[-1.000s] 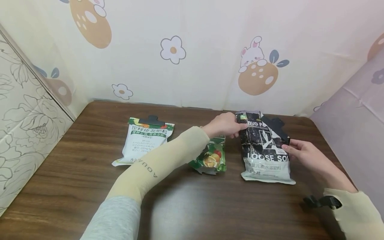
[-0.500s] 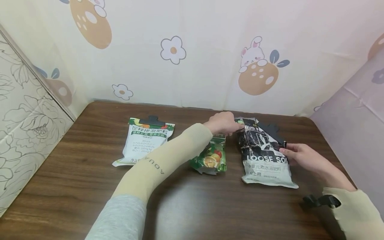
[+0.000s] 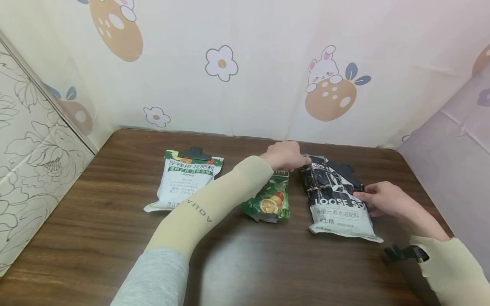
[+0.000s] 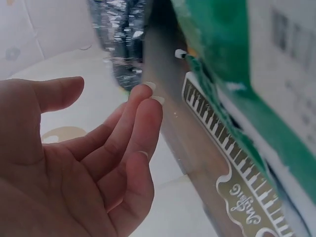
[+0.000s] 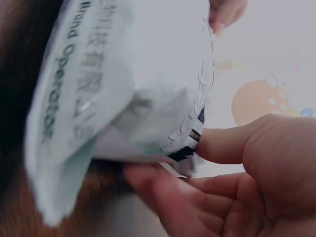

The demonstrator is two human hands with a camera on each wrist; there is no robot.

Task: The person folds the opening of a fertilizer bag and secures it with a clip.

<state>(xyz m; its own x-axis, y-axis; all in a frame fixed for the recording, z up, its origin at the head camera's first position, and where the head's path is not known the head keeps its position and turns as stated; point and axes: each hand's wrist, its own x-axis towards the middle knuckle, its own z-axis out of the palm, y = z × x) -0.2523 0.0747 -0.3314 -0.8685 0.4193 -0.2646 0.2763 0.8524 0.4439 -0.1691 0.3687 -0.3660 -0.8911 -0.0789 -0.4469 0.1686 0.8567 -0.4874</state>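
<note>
A black and pale bag of potting soil (image 3: 337, 199) lies on the right of the table, its top right corner folded under a black clip (image 3: 344, 172). My right hand (image 3: 388, 199) grips the bag's right side; in the right wrist view, the thumb lies over the soil bag (image 5: 163, 64) and the fingers go beneath it. At the top left corner, my left hand (image 3: 286, 156) overlaps the bag's edge in the head view. The left wrist view shows the left hand (image 4: 103, 153) with loosely bent fingers and nothing between them.
Partly behind the left arm lies a green pouch (image 3: 269, 199) with a fruit picture; a strip printed with piano keys (image 4: 237, 163) runs along its edge. Further left is a white fertilizer bag (image 3: 183, 182) with a black clip (image 3: 195, 154). A patterned curtain (image 3: 260, 97) hangs behind the table.
The soil bag's top has come down toward me and its lower edge has slid slightly right. The left hand, earlier holding the bag's top corner, has loosened. The right hand has shifted slightly left.
</note>
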